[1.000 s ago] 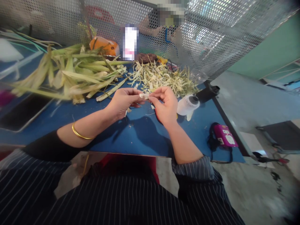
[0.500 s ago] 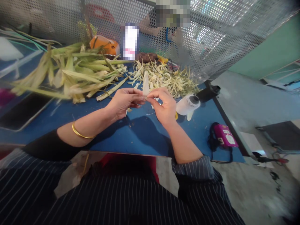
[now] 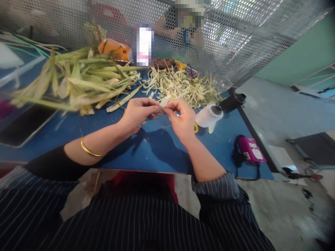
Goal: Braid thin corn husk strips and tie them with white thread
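A small pale piece of corn husk (image 3: 164, 101) sticks up between my two hands above the blue table. My left hand (image 3: 140, 113) is closed in a pinch at the lower end of the piece. From the other side my right hand (image 3: 181, 118) pinches the same end, its fingertips meeting those of the left. Fingers hide the bottom of the husk. Just beyond my hands lies a heap of shredded husk strips (image 3: 188, 87). Longer whole husks (image 3: 86, 80) are piled to the left. Near my right hand stands a white thread cone (image 3: 206, 116).
A yellow ring-shaped handle (image 3: 196, 128) lies by the cone, and a black cylinder (image 3: 232, 103) behind it. A magenta box (image 3: 252, 150) with a black strap is at right. An orange packet (image 3: 115, 50) and lit phone (image 3: 144, 45) stand before a perforated metal screen (image 3: 225, 42); a person is behind it.
The husk piece stood tall and upright; now it looks shorter and leans to the right. Both hands stay pinched together in nearly the same place.
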The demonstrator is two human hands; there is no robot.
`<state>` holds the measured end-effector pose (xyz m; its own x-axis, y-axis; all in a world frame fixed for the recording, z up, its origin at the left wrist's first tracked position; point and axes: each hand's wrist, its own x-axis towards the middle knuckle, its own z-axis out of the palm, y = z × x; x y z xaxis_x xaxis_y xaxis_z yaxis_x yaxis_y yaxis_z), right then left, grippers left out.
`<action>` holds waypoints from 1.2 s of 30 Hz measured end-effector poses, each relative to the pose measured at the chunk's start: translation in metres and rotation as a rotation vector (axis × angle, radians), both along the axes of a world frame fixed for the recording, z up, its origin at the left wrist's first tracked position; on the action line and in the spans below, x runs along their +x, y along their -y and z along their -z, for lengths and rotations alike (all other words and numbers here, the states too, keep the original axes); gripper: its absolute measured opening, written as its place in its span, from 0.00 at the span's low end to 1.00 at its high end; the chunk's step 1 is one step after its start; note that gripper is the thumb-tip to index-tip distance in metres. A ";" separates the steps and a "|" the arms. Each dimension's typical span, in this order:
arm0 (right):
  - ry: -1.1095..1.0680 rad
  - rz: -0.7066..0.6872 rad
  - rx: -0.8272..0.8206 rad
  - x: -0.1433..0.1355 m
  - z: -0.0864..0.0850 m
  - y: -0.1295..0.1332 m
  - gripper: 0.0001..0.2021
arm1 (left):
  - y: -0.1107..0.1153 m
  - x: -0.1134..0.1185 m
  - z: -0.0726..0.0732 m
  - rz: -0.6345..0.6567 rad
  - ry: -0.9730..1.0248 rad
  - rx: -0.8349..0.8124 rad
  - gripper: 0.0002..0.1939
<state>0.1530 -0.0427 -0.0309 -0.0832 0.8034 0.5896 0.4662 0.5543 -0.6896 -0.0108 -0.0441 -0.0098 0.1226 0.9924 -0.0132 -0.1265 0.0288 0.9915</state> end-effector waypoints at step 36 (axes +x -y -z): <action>0.101 -0.086 0.084 0.004 0.000 -0.003 0.02 | -0.003 -0.001 0.001 0.002 0.131 -0.083 0.09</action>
<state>0.1568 -0.0394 -0.0311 -0.2116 0.7391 0.6395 0.4792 0.6488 -0.5912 -0.0119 -0.0409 -0.0110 0.1302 0.9884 -0.0788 -0.2543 0.1101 0.9608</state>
